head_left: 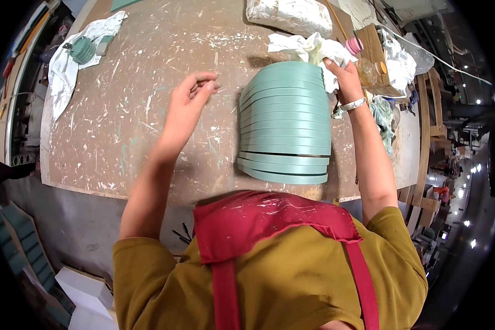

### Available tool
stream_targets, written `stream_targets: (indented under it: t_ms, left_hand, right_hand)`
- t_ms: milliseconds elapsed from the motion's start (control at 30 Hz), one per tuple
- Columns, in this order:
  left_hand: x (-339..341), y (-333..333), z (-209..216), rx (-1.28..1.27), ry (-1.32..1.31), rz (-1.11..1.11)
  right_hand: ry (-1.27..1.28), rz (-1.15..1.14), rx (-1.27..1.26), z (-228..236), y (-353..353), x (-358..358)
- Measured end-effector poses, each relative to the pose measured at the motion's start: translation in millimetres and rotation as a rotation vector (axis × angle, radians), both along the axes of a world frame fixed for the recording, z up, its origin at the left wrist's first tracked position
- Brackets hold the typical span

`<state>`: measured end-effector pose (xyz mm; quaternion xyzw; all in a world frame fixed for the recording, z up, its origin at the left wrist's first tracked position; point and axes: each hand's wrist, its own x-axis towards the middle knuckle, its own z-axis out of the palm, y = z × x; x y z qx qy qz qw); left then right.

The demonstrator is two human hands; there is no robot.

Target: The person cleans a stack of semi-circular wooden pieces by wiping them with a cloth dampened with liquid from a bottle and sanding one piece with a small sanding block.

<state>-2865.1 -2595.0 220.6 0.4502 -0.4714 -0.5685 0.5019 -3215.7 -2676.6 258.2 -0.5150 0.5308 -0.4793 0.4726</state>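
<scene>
Our right hand (pixel 346 80) grips a crumpled white cloth (pixel 314 48), thumb laid over it, and a silver-coloured band (pixel 352 104) circles that wrist. Our left hand (pixel 193 91) hangs over the bench with its fingers curled and the thumb close to the fingertips, a narrow gap at most; we cannot tell whether it pinches anything.

Between our two hands, nearer the right, we have the row of flat green strips (pixel 285 118), lying side by side across the bench with their ends slightly bowed. Most sit close together; a dark gap sets off the few nearest us. The white cloth is at the far right corner of the row.

Beyond the cloth we see a bulky white wrapped bundle (pixel 289 15), and to its right a small pink roll (pixel 353 45). Just past the right hand lies a clear bottle with an orange cap (pixel 372 72), beside a brown wooden board (pixel 373 47).

The bench top (pixel 126 110) under it all is brown and flecked with paint. Toward its far left a spread white rag (pixel 64 82) carries a round ribbed green piece (pixel 83 50), with a small green block (pixel 104 45) next to it. Our dark red apron (pixel 269 217) comes up near the bench's front edge.
</scene>
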Motion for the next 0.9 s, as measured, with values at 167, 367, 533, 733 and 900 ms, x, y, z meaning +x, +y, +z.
stream_targets:
  t_ms: [167, 367, 533, 733, 900]
  left_hand:
    - [10, 19, -11, 0.061, 0.013, 0.064]
    - [12, 10, 16, -0.061, -0.111, 0.144]
    - [-45, -17, 104, -0.358, -0.079, -0.059]
    - [-172, -5, 149, -0.382, 0.063, -0.623]
    - [-198, -11, 136, -0.027, -0.007, -0.867]
  right_hand:
    - [0.220, -0.163, -0.174, 14, 24, -15]
    - [0.359, -0.365, -0.538, 48, 97, -42]
    - [-0.064, -0.555, -0.465, 86, 141, -33]
    - [-0.548, -0.423, -0.237, 98, 177, -4]
    - [-0.026, -0.571, -0.318, 94, 220, -46]
